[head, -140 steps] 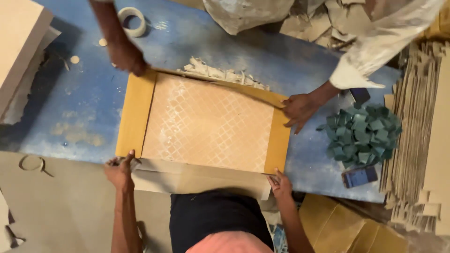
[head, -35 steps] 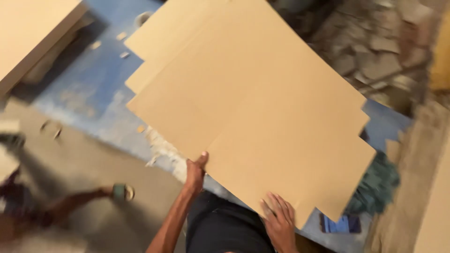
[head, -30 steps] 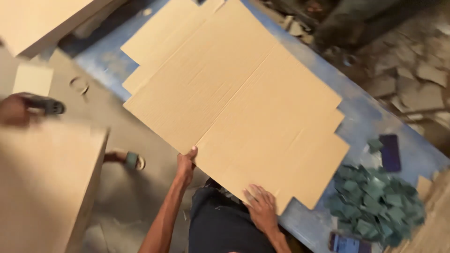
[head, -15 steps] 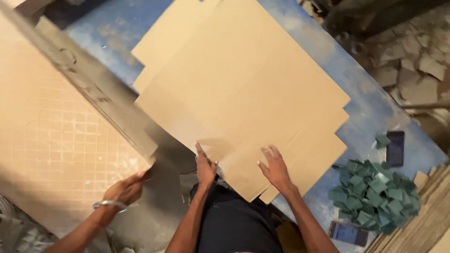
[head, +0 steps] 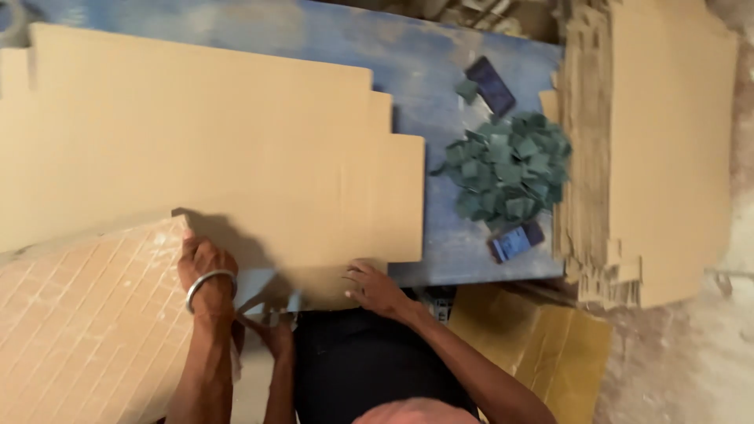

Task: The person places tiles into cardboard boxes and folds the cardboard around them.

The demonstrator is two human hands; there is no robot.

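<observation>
A large flattened brown cardboard sheet (head: 220, 149) lies on the blue table (head: 440, 55). My right hand (head: 375, 289) rests on its near edge with fingers spread, holding nothing. My left hand (head: 273, 330) reaches up to the same edge, partly hidden behind another arm, and its grip is unclear. A co-worker's hand (head: 206, 267) with a metal bangle holds the corner of a beige mosaic tile sheet (head: 86, 314), which overlaps the cardboard's near left part.
A heap of small green tile pieces (head: 506, 177) sits at the table's right end, with a dark flat device at its far side (head: 491, 85) and another at its near side (head: 516, 239). A tall stack of cardboard (head: 652, 149) stands further right. Yellowish cardboard (head: 542, 345) lies on the floor.
The co-worker's mosaic sheet has swung in from the left onto the cardboard's near left part. My left hand has dropped below the cardboard's near edge; my right hand stays on it.
</observation>
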